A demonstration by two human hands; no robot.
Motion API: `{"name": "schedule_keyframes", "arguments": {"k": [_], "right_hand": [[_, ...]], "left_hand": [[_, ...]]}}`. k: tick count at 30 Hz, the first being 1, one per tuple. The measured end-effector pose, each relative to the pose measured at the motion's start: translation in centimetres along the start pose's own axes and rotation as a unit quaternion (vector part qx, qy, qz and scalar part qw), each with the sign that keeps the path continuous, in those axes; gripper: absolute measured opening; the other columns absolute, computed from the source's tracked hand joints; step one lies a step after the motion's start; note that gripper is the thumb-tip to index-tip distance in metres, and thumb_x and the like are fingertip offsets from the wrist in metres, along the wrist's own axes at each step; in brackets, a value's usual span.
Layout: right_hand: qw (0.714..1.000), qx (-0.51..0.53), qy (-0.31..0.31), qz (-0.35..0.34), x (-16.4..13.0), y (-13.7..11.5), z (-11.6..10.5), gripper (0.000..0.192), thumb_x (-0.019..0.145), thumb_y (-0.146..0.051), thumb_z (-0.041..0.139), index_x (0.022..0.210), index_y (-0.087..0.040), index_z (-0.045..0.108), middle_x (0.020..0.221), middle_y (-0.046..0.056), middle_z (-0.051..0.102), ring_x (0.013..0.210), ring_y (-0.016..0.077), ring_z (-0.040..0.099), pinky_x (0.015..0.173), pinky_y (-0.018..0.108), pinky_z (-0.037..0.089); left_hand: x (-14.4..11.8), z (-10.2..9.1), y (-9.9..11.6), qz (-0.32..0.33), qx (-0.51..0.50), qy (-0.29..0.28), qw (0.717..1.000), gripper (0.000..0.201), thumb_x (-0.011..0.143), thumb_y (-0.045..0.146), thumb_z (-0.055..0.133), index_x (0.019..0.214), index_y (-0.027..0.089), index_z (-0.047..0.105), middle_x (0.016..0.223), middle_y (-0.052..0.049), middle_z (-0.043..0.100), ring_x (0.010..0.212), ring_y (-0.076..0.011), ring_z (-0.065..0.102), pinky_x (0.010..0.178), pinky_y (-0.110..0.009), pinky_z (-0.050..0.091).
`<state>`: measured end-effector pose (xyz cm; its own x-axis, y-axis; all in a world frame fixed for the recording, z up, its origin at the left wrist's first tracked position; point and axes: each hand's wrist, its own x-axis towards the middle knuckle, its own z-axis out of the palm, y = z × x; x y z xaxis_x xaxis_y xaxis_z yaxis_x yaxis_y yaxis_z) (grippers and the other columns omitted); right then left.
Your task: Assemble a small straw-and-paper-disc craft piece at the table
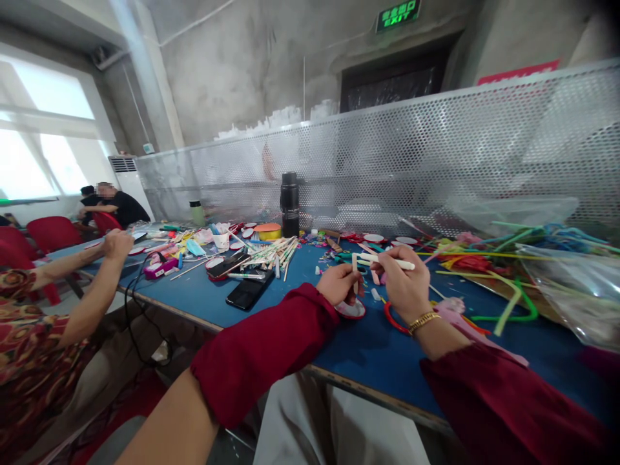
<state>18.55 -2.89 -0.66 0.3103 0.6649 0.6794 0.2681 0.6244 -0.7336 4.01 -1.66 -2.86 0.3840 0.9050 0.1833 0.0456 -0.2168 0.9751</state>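
Note:
My left hand (339, 284), in a dark red sleeve, pinches a small pale stick (354, 263) held upright above the blue table. A white pen (405, 264) is gripped in my right hand (404, 284), its tip end pointing left towards the stick. Whether the pen touches the stick, I cannot tell. Just below my left hand lies a small round dish with a red rim (357, 312). Beside my right wrist, partly covered by the hand, is an orange-red loop (389, 316) like a scissor handle.
A black phone (246, 292) and a bundle of pale sticks (278, 252) lie to the left. Behind stands a black bottle (289, 205) before a perforated metal screen (465, 148). Coloured pipe cleaners (527, 310) and plastic bags spread right. A co-worker's hands (117, 244) are at far left.

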Motion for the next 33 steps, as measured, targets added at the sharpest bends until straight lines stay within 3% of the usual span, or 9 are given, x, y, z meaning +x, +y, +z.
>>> {"name": "schedule_keyframes", "arguments": {"k": [33], "right_hand": [[1.000, 0.020, 0.000, 0.009, -0.07, -0.24, 0.02, 0.014, 0.081, -0.031, 0.065, 0.070, -0.023, 0.062, 0.064, 0.000, 0.065, 0.059, 0.0177, 0.061, 0.059, 0.032, 0.049]], "left_hand": [[-0.11, -0.06, 0.20, -0.010, 0.007, -0.007, 1.000, 0.017, 0.097, 0.023, 0.043, 0.094, 0.015, 0.058, 0.064, 0.000, 0.062, 0.039, -0.0103, 0.047, 0.048, -0.026, 0.045]]}}
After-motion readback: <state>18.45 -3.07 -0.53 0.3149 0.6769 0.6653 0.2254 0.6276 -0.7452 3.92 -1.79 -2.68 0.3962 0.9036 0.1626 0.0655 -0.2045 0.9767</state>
